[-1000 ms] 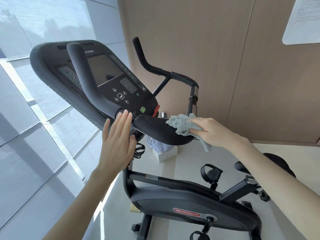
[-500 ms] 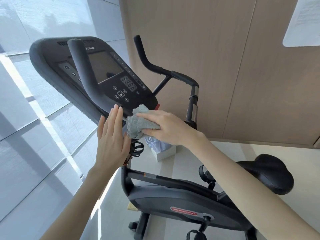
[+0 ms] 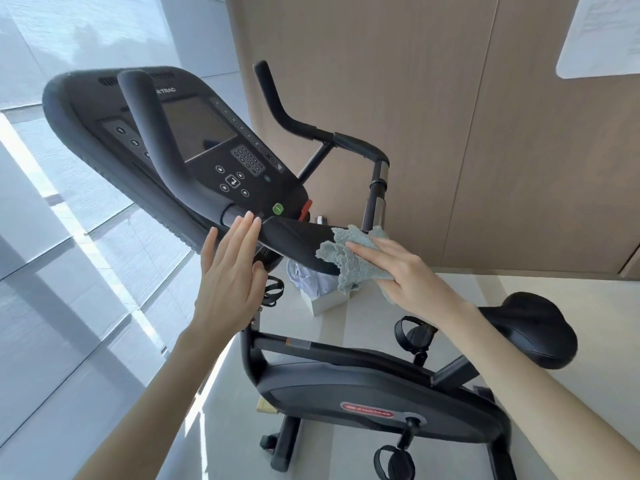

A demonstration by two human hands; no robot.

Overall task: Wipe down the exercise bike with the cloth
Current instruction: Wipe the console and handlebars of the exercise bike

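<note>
Two bare hands were recorded at one black exercise bike (image 3: 363, 393). The left hand (image 3: 228, 271) was relaxed, fingers straight, tips touching the handlebar (image 3: 162, 143) below the console (image 3: 204, 133). The right hand (image 3: 405, 271) pressed a bunched grey-blue cloth (image 3: 346, 261) flat-fingered against the handlebar pad (image 3: 294, 240); its thumb was hidden.

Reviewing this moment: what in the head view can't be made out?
Head view:
Black padded armrest: its right end is covered by the crumpled grey-blue cloth and the right hand.
White paper sheet on the wall: cut by the right edge, print blurred.
Black console: button markings too small.
Pale bundle in the white box: partly behind the armrest.
</note>
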